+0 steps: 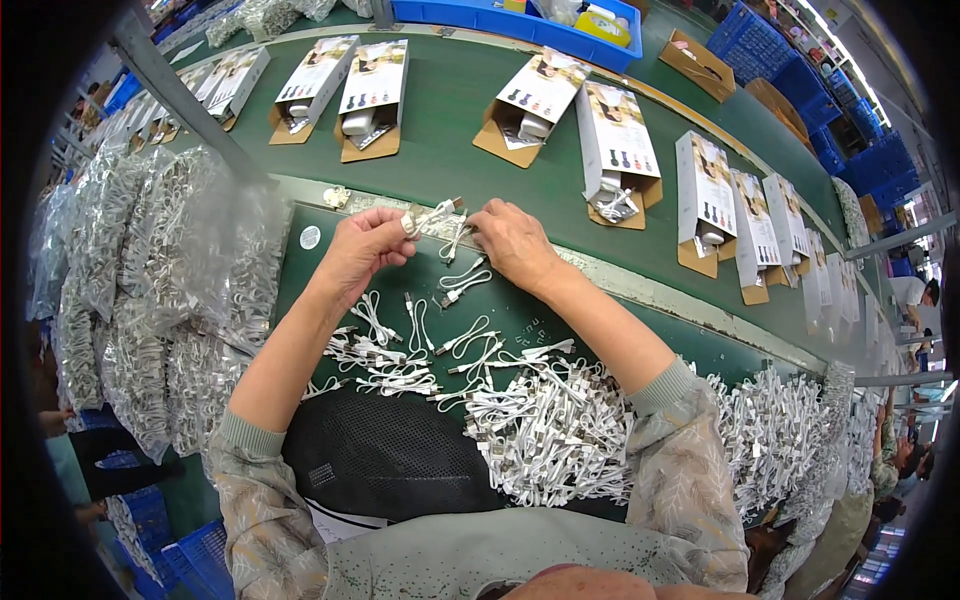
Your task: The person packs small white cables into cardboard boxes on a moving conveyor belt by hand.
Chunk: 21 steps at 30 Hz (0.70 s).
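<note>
Between the thumb and fingers of my left hand [365, 248] is a short white USB cable [432, 216], folded into a loop, its metal plug pointing right. My right hand [515, 243] rests at the pale ledge of the bench, fingers curled in. A second white cable [456, 243] hangs at its fingertips and seems pinched there, though the tips are partly hidden. Just below lies another looped cable [466, 283] on the green bench top. Several loose cables [385, 365] are scattered nearer to me, beside a large heap of white cables [550, 430] under my right forearm.
Beyond the ledge, a green conveyor [440, 150] carries open white printed boxes [372, 95] with white items inside. Clear bags of cables [150, 300] are piled at left, near a metal post [185, 95]. A black mesh item [385, 455] lies before me. A blue tray [520, 25] stands far back.
</note>
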Each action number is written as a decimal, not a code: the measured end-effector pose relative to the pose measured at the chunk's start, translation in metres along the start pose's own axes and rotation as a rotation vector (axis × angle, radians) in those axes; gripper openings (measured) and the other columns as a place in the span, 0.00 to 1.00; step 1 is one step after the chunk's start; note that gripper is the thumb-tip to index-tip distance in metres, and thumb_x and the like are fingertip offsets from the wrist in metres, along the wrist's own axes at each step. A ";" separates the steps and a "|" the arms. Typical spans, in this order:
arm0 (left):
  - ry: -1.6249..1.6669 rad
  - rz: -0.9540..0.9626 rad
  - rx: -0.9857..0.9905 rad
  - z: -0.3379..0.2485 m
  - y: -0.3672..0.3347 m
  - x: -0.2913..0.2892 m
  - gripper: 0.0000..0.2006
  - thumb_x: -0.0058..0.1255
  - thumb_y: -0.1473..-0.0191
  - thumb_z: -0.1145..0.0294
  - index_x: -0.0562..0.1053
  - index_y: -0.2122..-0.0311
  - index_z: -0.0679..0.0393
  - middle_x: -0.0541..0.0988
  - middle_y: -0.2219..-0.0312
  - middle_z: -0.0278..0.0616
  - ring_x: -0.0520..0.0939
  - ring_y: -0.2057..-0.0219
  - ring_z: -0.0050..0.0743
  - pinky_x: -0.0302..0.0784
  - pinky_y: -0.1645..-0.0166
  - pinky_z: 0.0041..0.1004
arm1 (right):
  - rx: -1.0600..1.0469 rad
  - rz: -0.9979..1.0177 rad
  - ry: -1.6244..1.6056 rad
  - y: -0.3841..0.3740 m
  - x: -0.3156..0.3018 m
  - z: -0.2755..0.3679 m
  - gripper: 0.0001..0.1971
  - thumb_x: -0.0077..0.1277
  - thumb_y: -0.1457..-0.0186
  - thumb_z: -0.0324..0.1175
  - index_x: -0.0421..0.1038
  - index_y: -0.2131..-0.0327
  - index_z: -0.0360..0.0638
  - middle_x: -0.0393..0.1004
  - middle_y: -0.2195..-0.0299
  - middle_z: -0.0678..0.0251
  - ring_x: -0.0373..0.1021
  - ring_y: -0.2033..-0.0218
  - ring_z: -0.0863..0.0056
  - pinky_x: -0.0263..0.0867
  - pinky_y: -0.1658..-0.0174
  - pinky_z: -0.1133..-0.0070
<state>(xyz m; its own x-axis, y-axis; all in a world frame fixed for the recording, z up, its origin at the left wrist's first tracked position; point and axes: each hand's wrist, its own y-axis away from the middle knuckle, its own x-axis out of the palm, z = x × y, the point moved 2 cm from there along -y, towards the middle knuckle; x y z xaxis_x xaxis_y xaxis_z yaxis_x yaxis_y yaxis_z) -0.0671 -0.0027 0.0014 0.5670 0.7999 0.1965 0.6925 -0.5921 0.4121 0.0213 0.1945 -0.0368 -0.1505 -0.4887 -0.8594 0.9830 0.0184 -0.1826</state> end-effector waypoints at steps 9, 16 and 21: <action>-0.147 -0.214 0.211 0.003 -0.022 0.003 0.10 0.55 0.51 0.68 0.74 0.65 0.62 0.77 0.75 0.33 0.75 0.77 0.15 0.69 0.72 0.14 | -0.124 -0.040 -0.005 -0.009 0.002 0.006 0.05 0.51 0.52 0.32 0.70 0.68 0.47 0.68 0.67 0.64 0.68 0.63 0.64 0.66 0.62 0.71; -0.753 -0.509 0.615 -0.015 -0.078 0.014 0.08 0.52 0.55 0.69 0.75 0.69 0.61 0.76 0.82 0.41 0.76 0.79 0.28 0.70 0.71 0.27 | 0.773 -0.293 -0.700 -0.009 -0.033 -0.067 0.13 0.49 0.53 0.37 0.73 0.76 0.34 0.72 0.83 0.65 0.69 0.85 0.80 0.67 0.81 0.81; -1.023 -0.546 0.593 -0.006 -0.119 0.037 0.08 0.53 0.56 0.68 0.75 0.68 0.58 0.78 0.77 0.46 0.79 0.71 0.46 0.73 0.64 0.39 | 1.004 -0.377 -0.467 -0.025 -0.058 -0.125 0.12 0.49 0.56 0.34 0.73 0.80 0.33 0.74 0.84 0.63 0.70 0.86 0.75 0.69 0.79 0.79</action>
<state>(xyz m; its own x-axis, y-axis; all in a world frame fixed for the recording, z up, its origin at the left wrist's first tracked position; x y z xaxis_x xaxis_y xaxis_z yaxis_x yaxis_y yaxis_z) -0.1312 0.0977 -0.0350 0.0497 0.6685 -0.7421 0.8816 -0.3785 -0.2820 -0.0078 0.3312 -0.0420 -0.6026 -0.5930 -0.5341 0.5574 -0.7917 0.2501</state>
